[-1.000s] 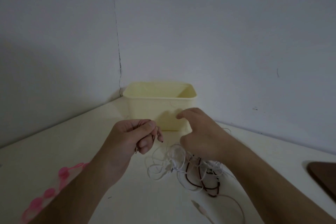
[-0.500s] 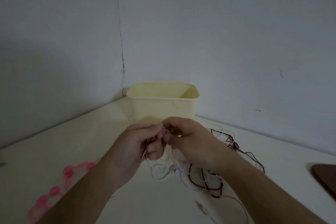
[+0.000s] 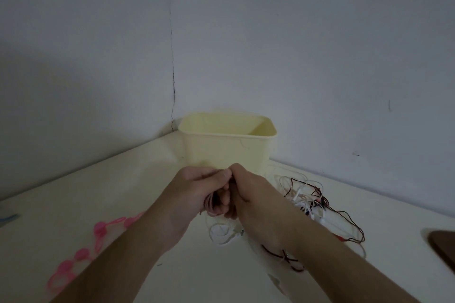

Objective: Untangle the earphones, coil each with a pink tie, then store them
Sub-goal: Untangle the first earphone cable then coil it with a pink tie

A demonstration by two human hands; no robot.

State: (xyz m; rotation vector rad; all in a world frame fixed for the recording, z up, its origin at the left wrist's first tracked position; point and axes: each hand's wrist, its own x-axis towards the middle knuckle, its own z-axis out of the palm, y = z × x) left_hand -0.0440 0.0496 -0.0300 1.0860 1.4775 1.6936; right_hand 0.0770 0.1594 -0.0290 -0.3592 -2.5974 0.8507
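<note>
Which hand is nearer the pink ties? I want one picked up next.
Left. The left hand is just right of the pink ties; the right hand lies beyond it.

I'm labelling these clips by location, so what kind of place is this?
Probably a plain indoor room, maybe at home: a pale table set into a bare wall corner, with a cream storage bin and tangled earphones on it.

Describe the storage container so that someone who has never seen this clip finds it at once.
Follow the dark vertical crack where the two walls meet, down to the table. The pale yellow bin stands in that corner, just beyond the two hands. It is the only upright, open-topped box; everything near it is loose cable or pink ties.
</note>
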